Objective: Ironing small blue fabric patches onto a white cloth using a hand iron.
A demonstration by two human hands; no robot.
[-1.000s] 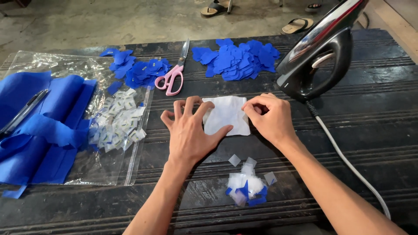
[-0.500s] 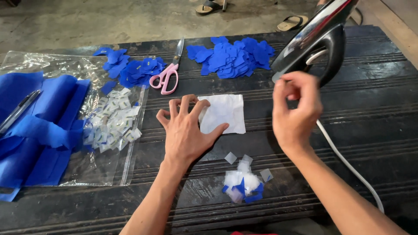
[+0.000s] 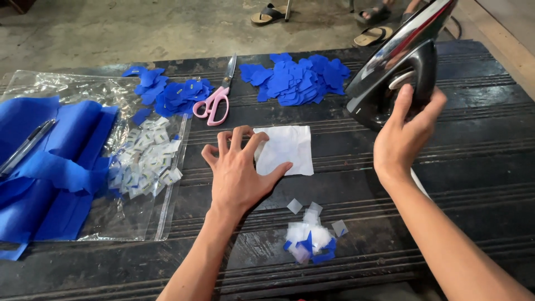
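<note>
surface (image 3: 490, 167): dark ribbed top, carries everything; bare concrete floor beyond the far edge, sandals up there.
blue fabric (image 3: 50, 167): big folded piece at far left, lying on a clear plastic bag (image 3: 83, 89); a pen (image 3: 25, 147) rests on it.
iron (image 3: 398, 72): black, standing tilted on its heel at right rear, soleplate facing up-left; cord runs down behind the right forearm.
blue cut pieces (image 3: 298, 81): heap at rear centre; smaller heap (image 3: 175, 95) at rear left.
white cloth (image 3: 287, 147): flat square at centre, just left of and near the iron.
scissors (image 3: 214, 103): pink handles, blades pointing away, between the two blue heaps.
small tags (image 3: 145, 159): pale bits piled on the bag's right part.
scrap pile (image 3: 312, 237): white and blue snippets near front edge, apart from the cloth.
left hand (image 3: 239, 173): spread wide, fingers arched, thumb and fingertips pressing the cloth's left edge; pins it, holds nothing.
right hand (image 3: 404, 139): raised, open, fingers at the iron's handle; a closed grip isn't visible.
step, my read: taking up the iron over the pinned cloth.
doing it well: close fully around the handle before lifting, keep the cloth flat and taut, get the left fingers off the cloth area the soleplate covers, mind the cord dragging the scraps.
</note>
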